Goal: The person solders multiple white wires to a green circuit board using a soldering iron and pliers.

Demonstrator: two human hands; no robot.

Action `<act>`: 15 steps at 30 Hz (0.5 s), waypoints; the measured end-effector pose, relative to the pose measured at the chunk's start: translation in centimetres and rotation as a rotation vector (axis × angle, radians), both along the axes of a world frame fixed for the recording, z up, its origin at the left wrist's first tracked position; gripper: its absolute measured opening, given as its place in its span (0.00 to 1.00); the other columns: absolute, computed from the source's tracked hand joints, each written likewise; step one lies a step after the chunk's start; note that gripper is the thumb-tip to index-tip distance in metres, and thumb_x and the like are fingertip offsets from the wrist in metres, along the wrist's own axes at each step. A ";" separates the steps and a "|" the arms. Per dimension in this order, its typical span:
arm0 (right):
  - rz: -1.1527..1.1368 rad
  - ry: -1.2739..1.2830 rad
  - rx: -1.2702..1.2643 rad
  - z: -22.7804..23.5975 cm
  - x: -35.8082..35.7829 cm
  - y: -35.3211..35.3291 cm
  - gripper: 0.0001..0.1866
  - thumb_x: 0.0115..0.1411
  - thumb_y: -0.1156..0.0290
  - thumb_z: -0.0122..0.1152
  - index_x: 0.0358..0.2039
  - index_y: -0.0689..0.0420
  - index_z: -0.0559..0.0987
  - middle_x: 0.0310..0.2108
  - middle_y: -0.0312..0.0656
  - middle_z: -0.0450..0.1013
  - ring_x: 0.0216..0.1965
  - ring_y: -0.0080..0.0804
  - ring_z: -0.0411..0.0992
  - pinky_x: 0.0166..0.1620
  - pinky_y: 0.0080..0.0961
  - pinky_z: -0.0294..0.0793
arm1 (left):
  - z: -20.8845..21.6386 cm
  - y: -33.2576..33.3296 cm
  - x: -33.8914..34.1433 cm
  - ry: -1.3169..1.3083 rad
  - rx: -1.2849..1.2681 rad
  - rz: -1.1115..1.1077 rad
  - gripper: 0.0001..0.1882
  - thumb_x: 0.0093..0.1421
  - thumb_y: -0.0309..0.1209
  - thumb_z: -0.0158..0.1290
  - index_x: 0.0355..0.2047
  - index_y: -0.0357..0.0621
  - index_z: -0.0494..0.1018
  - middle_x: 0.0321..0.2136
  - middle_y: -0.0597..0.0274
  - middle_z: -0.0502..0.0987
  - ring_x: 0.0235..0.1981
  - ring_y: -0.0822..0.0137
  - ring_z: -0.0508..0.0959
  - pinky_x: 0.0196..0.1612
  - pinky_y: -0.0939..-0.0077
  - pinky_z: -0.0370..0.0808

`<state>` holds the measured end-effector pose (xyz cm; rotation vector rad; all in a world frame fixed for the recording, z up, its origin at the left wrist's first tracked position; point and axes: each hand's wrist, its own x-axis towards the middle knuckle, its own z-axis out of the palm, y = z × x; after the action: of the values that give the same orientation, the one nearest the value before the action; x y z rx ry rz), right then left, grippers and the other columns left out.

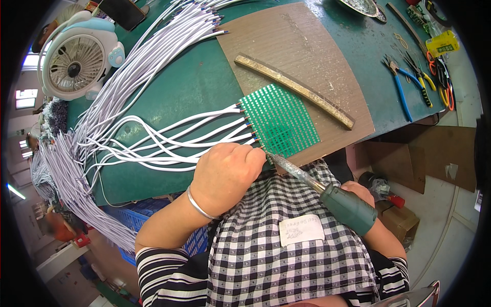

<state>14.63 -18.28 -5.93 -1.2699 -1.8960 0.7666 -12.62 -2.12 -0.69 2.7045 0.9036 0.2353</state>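
A green perforated circuit board (286, 120) lies on a brown sheet, with several white cables (189, 118) joined by their coloured wire ends along its left edge. My left hand (227, 171) is closed at the board's near left corner, pinching a white cable; its fingertips are partly hidden. My right hand (360, 191) is wrapped round the dark green handle of a soldering iron (347, 209), which covers most of the palm. The iron's metal tip points left and meets the board's near left corner, close to my left fingers.
A long metal bar (296, 89) rests across the brown sheet (286, 36), behind the board. Bundled white cables (153, 56) spread over the left of the green table (179, 77). A fan (76, 66) stands far left. Pliers (400, 92) lie right, a metal dish (360, 6) at the back.
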 end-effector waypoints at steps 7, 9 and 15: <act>-0.043 0.209 0.045 -1.0 -0.1 -0.2 0.24 0.43 0.77 0.69 0.41 0.63 0.70 0.31 0.45 0.73 0.32 0.40 0.73 0.34 0.28 0.73 | 0.0 0.1 0.0 0.014 -0.005 -0.006 0.07 0.46 0.26 0.59 0.26 0.42 0.73 0.22 0.60 0.75 0.24 0.59 0.76 0.29 0.68 0.73; 0.020 0.179 0.014 -1.7 0.6 -0.7 0.26 0.43 0.78 0.70 0.43 0.63 0.70 0.34 0.46 0.73 0.33 0.40 0.73 0.36 0.29 0.73 | 0.0 0.1 0.0 0.017 -0.003 -0.005 0.07 0.46 0.26 0.59 0.26 0.42 0.73 0.22 0.60 0.75 0.24 0.59 0.76 0.28 0.68 0.73; 0.005 0.173 0.023 -0.9 0.1 -0.2 0.27 0.43 0.79 0.69 0.44 0.64 0.69 0.33 0.46 0.73 0.34 0.40 0.74 0.37 0.28 0.74 | 0.0 0.1 0.1 0.020 0.004 -0.004 0.06 0.46 0.26 0.59 0.25 0.43 0.73 0.22 0.60 0.76 0.24 0.59 0.76 0.28 0.68 0.73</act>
<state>14.73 -18.49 -6.80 -1.1471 -1.7646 0.8274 -12.51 -2.03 -0.68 2.7169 0.9039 0.2099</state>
